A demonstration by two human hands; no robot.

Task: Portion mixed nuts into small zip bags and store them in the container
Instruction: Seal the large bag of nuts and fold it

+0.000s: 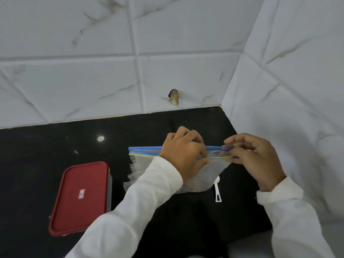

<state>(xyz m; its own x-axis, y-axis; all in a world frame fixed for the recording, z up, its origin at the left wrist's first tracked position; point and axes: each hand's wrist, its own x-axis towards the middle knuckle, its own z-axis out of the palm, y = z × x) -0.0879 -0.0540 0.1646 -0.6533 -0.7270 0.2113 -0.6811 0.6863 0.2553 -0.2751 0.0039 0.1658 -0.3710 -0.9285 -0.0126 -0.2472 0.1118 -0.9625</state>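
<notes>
A clear zip bag (pixel 214 170) with a blue and yellow seal strip is held upright over the black counter (pixel 55 146). My left hand (pixel 183 151) grips the strip near its middle. At the strip's right end my right hand (pixel 249 155) pinches it between thumb and fingers. The bag's lower part bulges and is partly hidden behind my left arm; its contents are unclear. Several more clear bags (pixel 134 174) lie fanned out behind it on the left. A container with a red lid (pixel 81 196) sits shut on the counter at the left.
A white plastic spoon (pixel 217 190) lies on the counter just right of the bag. White marbled tile walls (pixel 279 90) close off the back and the right side, meeting in a corner. A small dark hole (pixel 174 96) marks the back wall.
</notes>
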